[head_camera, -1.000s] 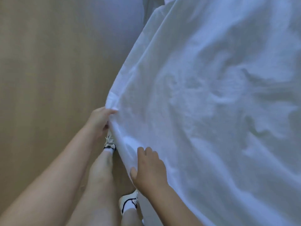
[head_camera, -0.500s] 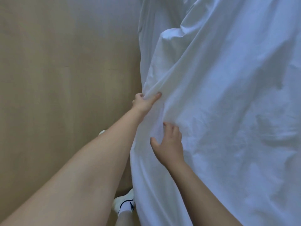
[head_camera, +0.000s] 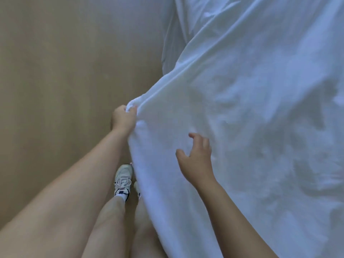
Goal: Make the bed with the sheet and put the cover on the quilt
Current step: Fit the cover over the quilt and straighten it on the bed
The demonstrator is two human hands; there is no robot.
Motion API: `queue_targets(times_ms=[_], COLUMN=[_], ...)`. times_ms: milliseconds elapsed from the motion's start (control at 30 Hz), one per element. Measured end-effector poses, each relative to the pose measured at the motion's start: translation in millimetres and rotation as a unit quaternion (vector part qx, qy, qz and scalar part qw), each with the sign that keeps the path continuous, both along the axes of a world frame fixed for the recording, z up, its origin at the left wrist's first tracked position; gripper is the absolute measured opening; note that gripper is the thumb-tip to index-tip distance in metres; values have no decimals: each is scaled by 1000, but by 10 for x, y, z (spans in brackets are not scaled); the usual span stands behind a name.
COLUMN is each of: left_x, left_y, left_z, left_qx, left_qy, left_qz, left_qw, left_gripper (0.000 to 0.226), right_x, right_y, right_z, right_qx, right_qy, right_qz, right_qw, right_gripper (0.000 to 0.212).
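A large white sheet (head_camera: 251, 118) fills the right half of the view, rumpled and spread over the bed. My left hand (head_camera: 122, 119) grips a bunched edge of the sheet at its left border and holds it out taut. My right hand (head_camera: 197, 161) hovers over or lightly touches the sheet a little to the right, fingers spread and slightly bent, holding nothing. More white fabric (head_camera: 175, 40) hangs in folds behind the pulled edge.
A tan wooden floor (head_camera: 65, 81) takes up the left half. My legs and a white sneaker (head_camera: 123, 180) stand close against the sheet's hanging edge at the bottom middle.
My left hand has moved down and left, now bunching the sheet's edge in a firm grip. My right hand has lifted and spread its fingers. The sheet has been pulled flatter.
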State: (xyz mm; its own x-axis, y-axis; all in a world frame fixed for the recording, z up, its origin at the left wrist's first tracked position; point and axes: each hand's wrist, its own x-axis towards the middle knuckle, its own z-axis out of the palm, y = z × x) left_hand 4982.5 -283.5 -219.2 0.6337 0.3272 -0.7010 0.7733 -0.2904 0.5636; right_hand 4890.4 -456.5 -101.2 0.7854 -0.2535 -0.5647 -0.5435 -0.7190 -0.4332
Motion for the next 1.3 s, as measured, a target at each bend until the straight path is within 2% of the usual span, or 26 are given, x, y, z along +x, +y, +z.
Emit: queue_targets(times_ms=[33, 100, 167, 200, 267, 333, 433, 500, 600, 700, 767, 800, 867, 900, 967, 1067, 1133, 1200, 1300], left_x=[75, 295, 531, 623, 709, 760, 734, 717, 779, 987, 1101, 1146, 1193, 1187, 1162, 1147, 1147, 1032, 478], left_y=[-105, -407, -697, -858, -1137, -1352, -1487, -1566, -1707, -1985, -2230, -2365, -2633, -2744, -2945, -3224, -3388, -3460, -3387], left_z=[3, 148, 343, 417, 500, 578, 762, 991, 1346, 1775, 1987, 2051, 2098, 2098, 2075, 2102, 2064, 2040, 1881], left_qx=[13, -9, -128, -199, -258, -255, -319, -381, -436, -466, -455, -441, -394, -362, -279, -145, -84, -41, -35], left_qy=[37, 59, 27, 15, 3, 9, 30, 97, 169, 137, 81, 58, 17, -3, -52, -147, -200, -221, -203], left_qz=[-66, -162, -197, -186, -170, -171, -134, -93, -66, -85, -112, -137, -212, -263, -380, -519, -552, -546, -534], left_qw=[997, 985, 972, 962, 951, 951, 938, 915, 882, 870, 880, 885, 894, 894, 881, 829, 805, 807, 820], left_gripper=[25, 62, 92, 92, 81, 67, 30, 12, 16, 33, 40, 32, 10, 7, 29, 54, 71, 81, 80], right_x=[61, 155, 163, 160, 122, 2, -204, -243, -141, -24, -57, -109, -239, -295, -356, -375, -366, -336, -340], right_y=[-14, -84, -173, -207, -261, -272, -166, -48, 90, -28, -257, -412, -797, -1025, -1525, -2245, -2614, -2891, -3096], right_z=[-26, -69, -116, -148, -229, -276, -220, -163, -97, -35, -12, 2, 55, 107, 270, 605, 777, 816, 587], right_qx=[-2, -13, -26, -34, -46, -34, -14, -68, -154, -240, -294, -308, -304, -300, -321, -386, -408, -416, -409], right_qy=[4, 18, 36, 36, 25, 26, 10, -9, -22, -15, 16, 28, 30, 19, -13, -67, -83, -81, -50], right_qz=[-1, -14, -14, -6, 4, -26, -132, -206, -304, -403, -440, -449, -472, -482, -490, -457, -425, -387, -344], right_qw=[1000, 1000, 999, 999, 999, 999, 991, 976, 940, 883, 848, 838, 827, 823, 811, 799, 804, 819, 844], right_gripper=[56, 64, 75, 79, 84, 85, 96, 106, 118, 122, 117, 107, 77, 59, 37, 30, 31, 33, 32])
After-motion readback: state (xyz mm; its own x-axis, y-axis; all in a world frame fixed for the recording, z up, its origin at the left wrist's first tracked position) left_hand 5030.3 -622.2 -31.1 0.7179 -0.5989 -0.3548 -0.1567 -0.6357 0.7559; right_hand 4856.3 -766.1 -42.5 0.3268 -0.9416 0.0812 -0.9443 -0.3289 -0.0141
